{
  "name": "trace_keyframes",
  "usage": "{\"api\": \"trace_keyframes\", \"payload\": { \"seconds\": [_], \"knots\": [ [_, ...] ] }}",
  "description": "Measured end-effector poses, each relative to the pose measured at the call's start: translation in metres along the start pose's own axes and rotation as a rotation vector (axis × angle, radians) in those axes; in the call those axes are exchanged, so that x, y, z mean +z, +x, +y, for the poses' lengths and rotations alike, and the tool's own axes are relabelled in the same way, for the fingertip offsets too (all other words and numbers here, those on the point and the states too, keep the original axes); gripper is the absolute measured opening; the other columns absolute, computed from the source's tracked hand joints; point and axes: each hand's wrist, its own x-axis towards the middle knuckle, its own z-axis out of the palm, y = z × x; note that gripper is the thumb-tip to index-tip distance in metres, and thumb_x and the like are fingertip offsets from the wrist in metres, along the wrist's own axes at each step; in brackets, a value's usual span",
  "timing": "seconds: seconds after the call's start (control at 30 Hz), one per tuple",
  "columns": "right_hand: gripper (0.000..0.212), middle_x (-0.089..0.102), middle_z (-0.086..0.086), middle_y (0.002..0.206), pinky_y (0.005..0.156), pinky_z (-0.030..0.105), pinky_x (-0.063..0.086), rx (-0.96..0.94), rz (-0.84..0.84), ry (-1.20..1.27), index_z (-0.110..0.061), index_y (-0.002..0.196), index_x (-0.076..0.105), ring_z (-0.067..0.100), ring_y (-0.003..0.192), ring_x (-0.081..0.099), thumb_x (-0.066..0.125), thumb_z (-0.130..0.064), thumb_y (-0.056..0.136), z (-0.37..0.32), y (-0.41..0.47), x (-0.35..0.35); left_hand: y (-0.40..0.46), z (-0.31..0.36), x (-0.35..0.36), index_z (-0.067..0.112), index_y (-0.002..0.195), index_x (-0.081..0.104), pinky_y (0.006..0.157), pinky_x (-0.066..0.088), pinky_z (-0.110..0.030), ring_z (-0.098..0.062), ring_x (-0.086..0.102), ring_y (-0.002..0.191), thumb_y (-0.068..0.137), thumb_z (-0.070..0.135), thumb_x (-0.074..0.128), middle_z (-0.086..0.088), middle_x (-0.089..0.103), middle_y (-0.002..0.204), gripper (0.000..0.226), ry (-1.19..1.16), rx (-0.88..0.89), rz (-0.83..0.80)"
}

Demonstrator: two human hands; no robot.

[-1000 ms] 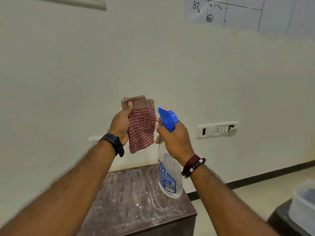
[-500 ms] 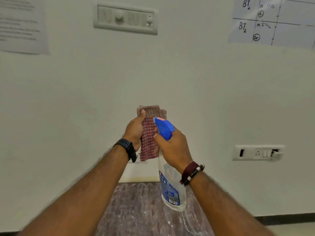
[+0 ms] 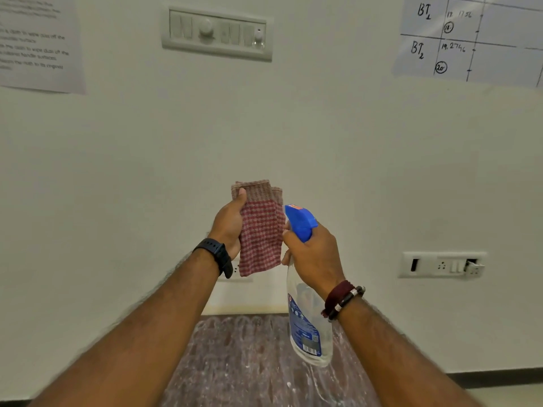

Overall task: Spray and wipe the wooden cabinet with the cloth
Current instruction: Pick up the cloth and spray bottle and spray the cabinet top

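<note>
My left hand (image 3: pixel 230 223) holds a folded red-and-white checked cloth (image 3: pixel 260 233) upright in front of the wall, thumb pressed on its top edge. My right hand (image 3: pixel 314 255) grips the neck of a clear spray bottle (image 3: pixel 308 327) with a blue trigger head (image 3: pixel 299 220), whose nozzle points at the cloth from close by. Below both hands lies the top of the dark wooden cabinet (image 3: pixel 235 362), streaked with whitish marks. Only the back part of the cabinet top shows.
The cabinet stands against a cream wall. A switch panel (image 3: pixel 217 33) hangs high on the wall, a socket plate (image 3: pixel 442 264) at the right, and paper sheets (image 3: pixel 38 42) at the upper left and upper right (image 3: pixel 470 39). A dark skirting (image 3: pixel 493 377) runs along the floor.
The view has tilted up, so less of the cabinet shows and the switch panel has come into sight. Both hands keep their hold; the bottle's nozzle stays close to the cloth.
</note>
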Motion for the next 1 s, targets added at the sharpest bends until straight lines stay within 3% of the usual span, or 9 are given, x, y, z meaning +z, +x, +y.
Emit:
{"api": "trace_keyframes", "payload": {
  "seconds": [0.13,0.3,0.43,0.53,0.7,0.77,0.9,1.0],
  "knots": [
    [0.013,0.067,0.02,0.072,0.05,0.011,0.046,0.011,-0.033,-0.047,-0.018,0.084,0.061,0.007,0.049,0.058,0.062,-0.013,0.096,0.009,-0.005,-0.008,0.002,-0.003,0.005,0.014,0.118,0.066,0.076,0.059,-0.041,-0.028,0.072,0.097,0.102,0.05,0.042,-0.009,0.075,0.108,0.047,-0.012,0.001,-0.009],
    [0.016,0.068,0.014,0.075,0.053,0.012,0.049,0.054,-0.052,-0.003,-0.027,0.092,0.063,0.023,0.057,0.067,0.064,-0.011,0.094,0.019,-0.014,-0.014,0.005,-0.005,0.008,0.013,0.123,0.065,0.084,0.058,-0.046,-0.031,0.071,0.103,0.101,0.051,0.043,-0.01,0.073,0.114,0.049,-0.03,-0.008,-0.015],
    [0.022,0.067,0.019,0.07,0.053,0.01,0.046,0.062,-0.088,-0.039,-0.032,0.086,0.06,0.01,0.048,0.061,0.063,-0.012,0.094,0.028,-0.025,-0.017,0.006,-0.007,0.011,0.013,0.12,0.065,0.082,0.058,-0.046,-0.03,0.071,0.102,0.101,0.049,0.043,-0.01,0.073,0.113,0.047,-0.058,-0.005,-0.024],
    [0.021,0.066,0.022,0.07,0.053,0.011,0.047,0.088,-0.11,-0.06,-0.025,0.078,0.061,0.005,0.047,0.058,0.063,-0.01,0.093,0.035,-0.033,-0.017,0.008,-0.009,0.01,0.013,0.118,0.066,0.08,0.058,-0.046,-0.031,0.071,0.102,0.101,0.05,0.044,-0.01,0.074,0.112,0.046,-0.068,-0.016,-0.03],
    [0.005,0.063,0.02,0.071,0.055,0.022,0.05,0.102,-0.144,-0.085,-0.009,0.084,0.063,0.016,0.051,0.057,0.064,-0.009,0.089,0.047,-0.048,-0.01,0.007,-0.013,0.011,0.013,0.116,0.067,0.078,0.058,-0.044,-0.029,0.072,0.099,0.101,0.05,0.044,-0.009,0.075,0.109,0.045,-0.082,-0.032,-0.048],
    [0.008,0.062,0.021,0.068,0.056,0.028,0.052,0.102,-0.183,-0.088,-0.005,0.082,0.06,0.021,0.051,0.059,0.063,-0.01,0.088,0.048,-0.052,-0.005,0.007,-0.013,0.012,0.013,0.114,0.067,0.077,0.058,-0.043,-0.028,0.072,0.098,0.102,0.049,0.044,-0.009,0.075,0.108,0.045,-0.085,-0.031,-0.054],
    [0.015,0.059,0.021,0.065,0.051,0.022,0.046,0.079,-0.196,-0.081,-0.002,0.078,0.057,0.011,0.048,0.053,0.063,-0.012,0.087,0.04,-0.051,0.003,0.006,-0.014,0.013,0.012,0.119,0.065,0.078,0.058,-0.043,-0.029,0.071,0.101,0.101,0.05,0.044,-0.01,0.074,0.112,0.047,-0.078,-0.035,-0.061],
    [0.008,0.062,0.022,0.072,0.052,0.02,0.05,0.062,-0.196,-0.041,-0.005,0.083,0.06,0.014,0.048,0.061,0.063,-0.009,0.088,0.028,-0.043,0.004,0.006,-0.016,0.013,0.013,0.118,0.066,0.083,0.059,-0.045,-0.029,0.072,0.101,0.101,0.05,0.044,-0.01,0.074,0.112,0.046,-0.061,-0.03,-0.06]
  ]
}}
